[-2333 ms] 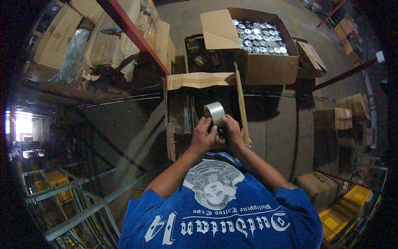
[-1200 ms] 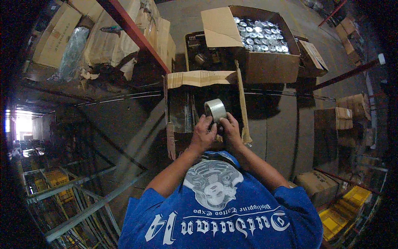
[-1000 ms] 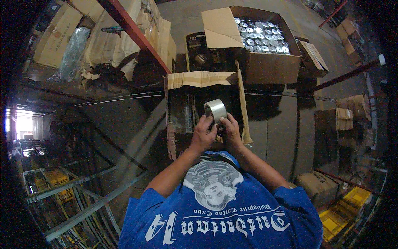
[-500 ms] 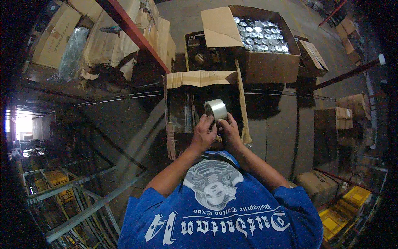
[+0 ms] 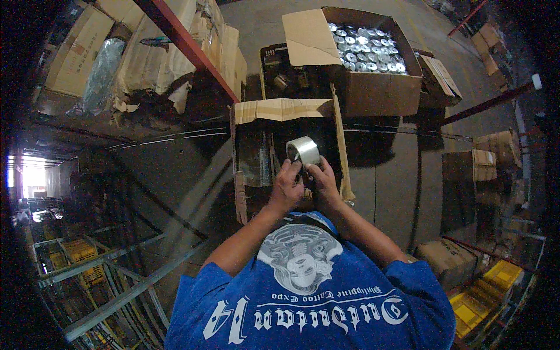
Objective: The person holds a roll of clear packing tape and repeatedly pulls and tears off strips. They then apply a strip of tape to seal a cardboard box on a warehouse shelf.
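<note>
Right now the roll of tape (image 5: 303, 151) sits just above both hands, over the open carton (image 5: 280, 111). Left hand (image 5: 286, 188) and right hand (image 5: 324, 184) pinch its lower edge, equally near.

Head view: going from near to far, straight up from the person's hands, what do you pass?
Left hand and right hand → roll of clear tape → open carton's taped flap → big box of shiny round metal pieces.
</note>
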`<control>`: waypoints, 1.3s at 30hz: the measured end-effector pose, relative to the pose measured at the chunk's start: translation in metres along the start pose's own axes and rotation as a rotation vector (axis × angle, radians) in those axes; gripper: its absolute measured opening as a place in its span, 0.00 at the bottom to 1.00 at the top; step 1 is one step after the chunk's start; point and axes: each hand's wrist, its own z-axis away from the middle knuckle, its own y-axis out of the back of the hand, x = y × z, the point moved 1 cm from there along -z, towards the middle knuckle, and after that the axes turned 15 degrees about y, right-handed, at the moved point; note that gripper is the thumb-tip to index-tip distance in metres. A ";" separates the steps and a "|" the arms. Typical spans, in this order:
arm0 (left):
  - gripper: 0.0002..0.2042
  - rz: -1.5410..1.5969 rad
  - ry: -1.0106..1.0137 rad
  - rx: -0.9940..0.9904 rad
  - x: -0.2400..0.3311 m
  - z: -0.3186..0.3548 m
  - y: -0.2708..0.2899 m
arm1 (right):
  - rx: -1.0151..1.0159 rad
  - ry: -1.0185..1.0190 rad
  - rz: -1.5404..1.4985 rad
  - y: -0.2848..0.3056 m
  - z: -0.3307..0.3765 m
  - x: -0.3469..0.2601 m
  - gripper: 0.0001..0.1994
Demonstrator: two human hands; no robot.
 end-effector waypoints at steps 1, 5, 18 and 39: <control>0.19 0.022 0.034 0.000 -0.001 0.000 0.000 | 0.006 -0.014 0.022 0.002 0.000 0.002 0.16; 0.19 -0.044 -0.131 0.111 -0.001 -0.002 -0.001 | -0.066 0.021 0.030 0.008 -0.001 0.007 0.15; 0.21 -0.045 0.121 0.077 -0.004 0.004 0.007 | -0.106 -0.197 0.155 0.021 -0.003 0.002 0.22; 0.13 -0.340 -0.197 -0.002 0.052 -0.020 0.069 | -0.349 0.289 0.829 0.020 0.004 0.001 0.19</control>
